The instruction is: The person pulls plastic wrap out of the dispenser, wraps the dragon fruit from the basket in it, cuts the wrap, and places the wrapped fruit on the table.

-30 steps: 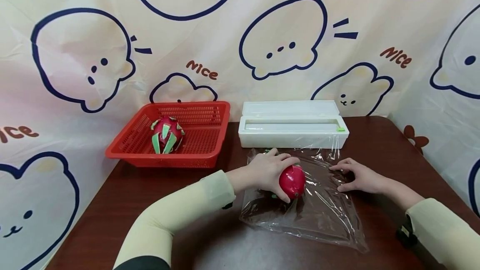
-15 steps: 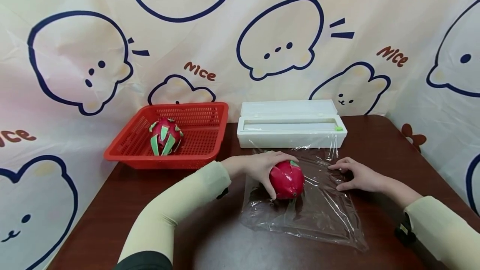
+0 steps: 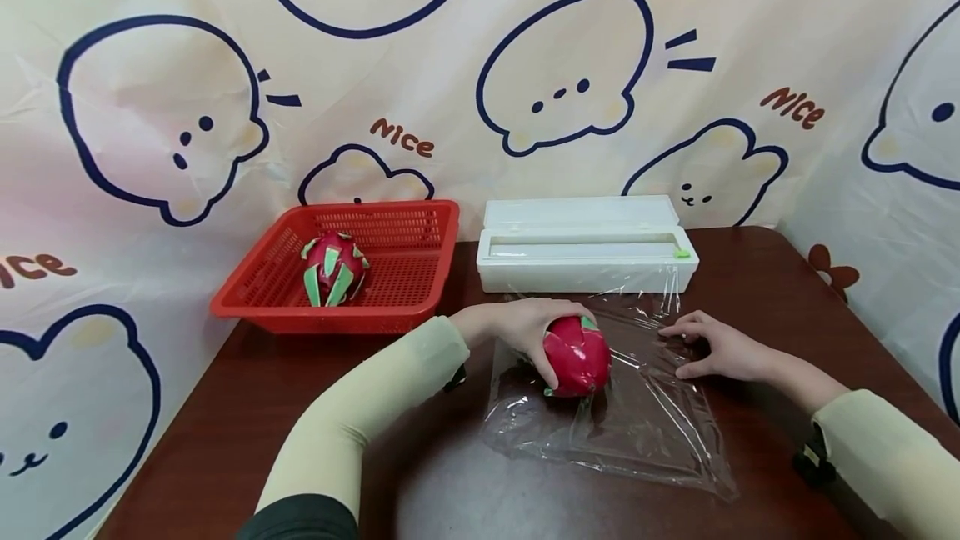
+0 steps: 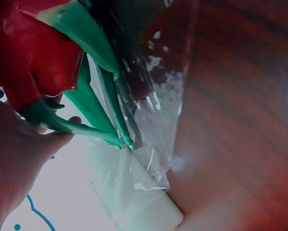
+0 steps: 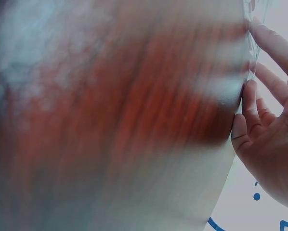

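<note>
My left hand (image 3: 525, 329) grips a red dragon fruit (image 3: 579, 359) from its left side, fingers over the top and thumb along the near side. Under the fruit, a sheet of clear cling film (image 3: 637, 440) is spread on the dark wooden table. Up close in the left wrist view, the dragon fruit (image 4: 38, 43) shows long green scales hanging over the film. My right hand (image 3: 723, 350) rests at the film's right edge with thumb and fingers apart. In the right wrist view, the fingertips of the right hand (image 5: 274, 125) touch the tabletop and the film's edge.
Behind the film stands a white cling film box (image 3: 588, 275) with its lid up and film trailing from its front. To the left, a red plastic basket (image 3: 405, 286) holds another dragon fruit (image 3: 333, 269). A printed cloth (image 3: 427, 90) hangs close behind the table.
The fruit has turned in my left hand, so more of its red side faces me, and that hand has drawn slightly left and back around it. My right hand stays in place.
</note>
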A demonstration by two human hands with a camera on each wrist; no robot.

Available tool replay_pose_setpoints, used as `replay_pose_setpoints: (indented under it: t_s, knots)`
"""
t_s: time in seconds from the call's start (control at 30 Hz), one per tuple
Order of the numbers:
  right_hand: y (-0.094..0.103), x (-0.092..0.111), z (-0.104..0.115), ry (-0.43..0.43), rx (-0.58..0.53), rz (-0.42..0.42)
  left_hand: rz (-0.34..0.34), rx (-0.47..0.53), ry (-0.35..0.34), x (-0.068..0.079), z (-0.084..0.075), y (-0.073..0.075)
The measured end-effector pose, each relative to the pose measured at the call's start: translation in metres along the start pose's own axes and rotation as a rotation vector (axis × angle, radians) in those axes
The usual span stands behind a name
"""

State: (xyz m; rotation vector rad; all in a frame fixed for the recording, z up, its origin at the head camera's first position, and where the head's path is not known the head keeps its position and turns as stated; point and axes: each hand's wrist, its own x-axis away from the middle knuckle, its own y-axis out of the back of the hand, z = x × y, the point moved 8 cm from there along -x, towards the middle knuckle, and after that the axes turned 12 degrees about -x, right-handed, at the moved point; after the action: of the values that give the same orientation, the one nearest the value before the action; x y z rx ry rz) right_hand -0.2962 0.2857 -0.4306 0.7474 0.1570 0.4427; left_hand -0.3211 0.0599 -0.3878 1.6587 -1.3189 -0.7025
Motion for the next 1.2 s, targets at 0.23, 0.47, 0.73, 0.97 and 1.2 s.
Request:
replay_pose_setpoints:
  t_s: [0.23, 0.47, 0.73, 0.97, 1.2]
  knots:
    - [-0.001, 0.001, 0.001, 0.002, 0.005, 0.003, -0.049, 0.014, -0.036, 0.003, -0.008, 0.001]
    - [-0.001, 0.003, 0.002, 0.009, 0.012, 0.003, -0.060, 0.143, -0.046, 0.007, -0.012, 0.007]
    - [0.000, 0.002, 0.002, 0.005, 0.011, 0.007, -0.111, 0.111, 0.028, 0.003, -0.015, 0.019]
    - [0.000, 0.001, 0.004, 0.020, 0.020, 0.006, -0.137, -0.085, 0.152, -0.011, -0.016, 0.018]
    - [0.000, 0.001, 0.003, 0.020, 0.024, 0.003, -0.101, -0.250, 0.286, -0.019, -0.008, 0.008]
